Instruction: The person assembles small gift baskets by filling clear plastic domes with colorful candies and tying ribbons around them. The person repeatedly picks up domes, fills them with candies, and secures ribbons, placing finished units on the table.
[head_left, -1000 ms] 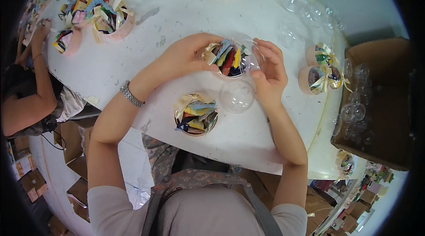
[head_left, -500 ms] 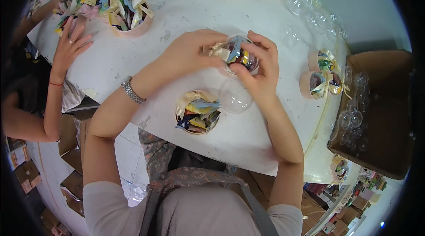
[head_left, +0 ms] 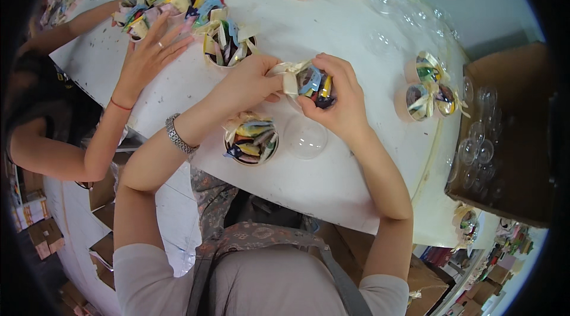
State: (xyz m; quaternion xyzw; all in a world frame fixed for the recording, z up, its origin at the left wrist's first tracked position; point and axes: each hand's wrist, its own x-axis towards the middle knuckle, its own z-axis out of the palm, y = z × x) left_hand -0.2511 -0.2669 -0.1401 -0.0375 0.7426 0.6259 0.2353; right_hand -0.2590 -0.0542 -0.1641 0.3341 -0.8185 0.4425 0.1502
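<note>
Shifted rightward since the earlier frame, a co-worker's group of filled cups (head_left: 218, 62) is now lying nearer the person's left hand (head_left: 252, 83), which is moving from the side of its own cup to that cup's cream ribbon (head_left: 290, 80). Largest in view, a white table (head_left: 332, 179) is spreading beneath the work. At the right, an open brown cardboard box (head_left: 516, 138) is holding stacked clear domes (head_left: 478, 141). Across the left side, the co-worker's near hand (head_left: 147, 56) is reaching over the group, fingers fanned apart. Centrally, the right hand (head_left: 338, 104) is curling around a clear dome lid (head_left: 322, 91), its thumb pressing the near side and its fingers bending together over the far side. Between both hands, the pale pink cup (head_left: 292, 102) is standing on the table, its colourful packets showing under the lid. Nearer the body, a round cup of packets (head_left: 250, 164) is standing just beside a loose clear dome (head_left: 305, 138). Smallest of all, the ribbon's end is being pinched by the left thumb and forefinger; how the remaining left fingers are bending, I cannot tell.
</note>
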